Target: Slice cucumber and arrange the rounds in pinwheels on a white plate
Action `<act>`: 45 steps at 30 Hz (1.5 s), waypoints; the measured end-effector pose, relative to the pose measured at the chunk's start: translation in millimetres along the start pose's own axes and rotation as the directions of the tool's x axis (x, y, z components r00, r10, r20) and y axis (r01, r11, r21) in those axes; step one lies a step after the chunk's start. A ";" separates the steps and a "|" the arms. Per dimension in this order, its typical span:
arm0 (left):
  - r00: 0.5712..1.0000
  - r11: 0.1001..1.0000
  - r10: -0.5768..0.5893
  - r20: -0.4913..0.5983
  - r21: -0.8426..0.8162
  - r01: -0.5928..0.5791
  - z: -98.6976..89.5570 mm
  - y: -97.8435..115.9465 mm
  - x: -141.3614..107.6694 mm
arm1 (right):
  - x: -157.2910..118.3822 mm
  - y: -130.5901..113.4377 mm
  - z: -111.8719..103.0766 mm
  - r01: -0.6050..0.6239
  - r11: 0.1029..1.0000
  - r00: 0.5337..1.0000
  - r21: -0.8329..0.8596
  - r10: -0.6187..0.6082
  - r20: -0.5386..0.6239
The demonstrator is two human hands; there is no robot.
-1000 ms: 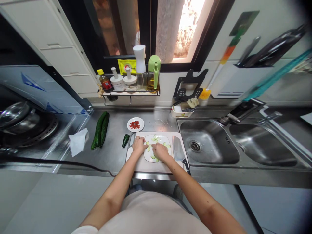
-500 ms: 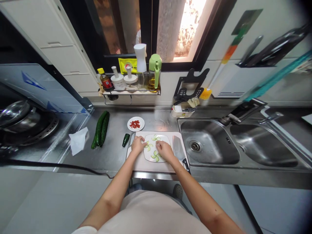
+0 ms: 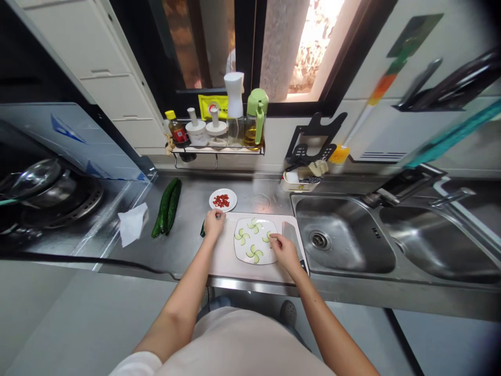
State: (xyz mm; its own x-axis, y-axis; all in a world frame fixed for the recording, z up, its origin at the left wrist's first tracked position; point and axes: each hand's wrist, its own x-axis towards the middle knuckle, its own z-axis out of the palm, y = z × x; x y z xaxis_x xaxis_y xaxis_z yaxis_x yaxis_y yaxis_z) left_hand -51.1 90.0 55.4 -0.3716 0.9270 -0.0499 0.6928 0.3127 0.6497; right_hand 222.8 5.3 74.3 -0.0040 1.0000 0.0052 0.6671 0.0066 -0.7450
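Note:
A white squarish plate (image 3: 245, 252) lies on the pale cutting board (image 3: 227, 266), with green cucumber slices (image 3: 254, 254) laid out in several pinwheels. My right hand (image 3: 285, 251) is at the plate's right edge, fingertips pinched beside the right-hand pinwheel; what they hold is too small to make out. Near the board's upper left corner is my left hand (image 3: 214, 223), fingers drawn together just below a small round plate (image 3: 232, 200) of chopped red pieces (image 3: 221, 200). Whether it holds anything is hidden. A knife (image 3: 290, 232) lies at the board's right, partly behind my right hand.
Two whole cucumbers (image 3: 167, 208) and a crumpled white tissue (image 3: 133, 224) lie on the steel counter to the left. A double sink (image 3: 344, 235) is at the right. Bottles and jars stand on a rack (image 3: 219, 150) below the window.
My left hand has moved off the plate, up and left toward the red pieces. My right hand has shifted from the plate's middle to its right side. The view has shifted slightly.

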 end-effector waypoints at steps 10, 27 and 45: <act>0.982 0.974 -0.163 -0.091 0.144 0.175 -1.8 -0.2 56.4 | -5.5 1.0 3.8 -0.002 0.999 1.000 0.035 0.002 0.015; 0.999 0.915 0.007 0.041 0.402 -0.023 9.0 -9.0 98.9 | -12.6 5.6 -1.4 -0.034 0.999 0.999 0.013 0.034 0.007; 0.971 0.901 -0.228 0.064 -0.364 0.236 3.2 2.5 77.8 | -10.9 2.2 5.2 -0.045 0.999 0.999 0.028 0.044 0.014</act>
State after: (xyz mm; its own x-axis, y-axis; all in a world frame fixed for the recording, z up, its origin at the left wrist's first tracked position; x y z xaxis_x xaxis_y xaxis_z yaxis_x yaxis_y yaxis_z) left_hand -76.3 163.6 50.7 -0.4794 0.8425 -0.2455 0.3115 0.4249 0.8500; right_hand 220.5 -5.6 69.2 0.0155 0.9992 -0.0371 0.6456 -0.0383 -0.7627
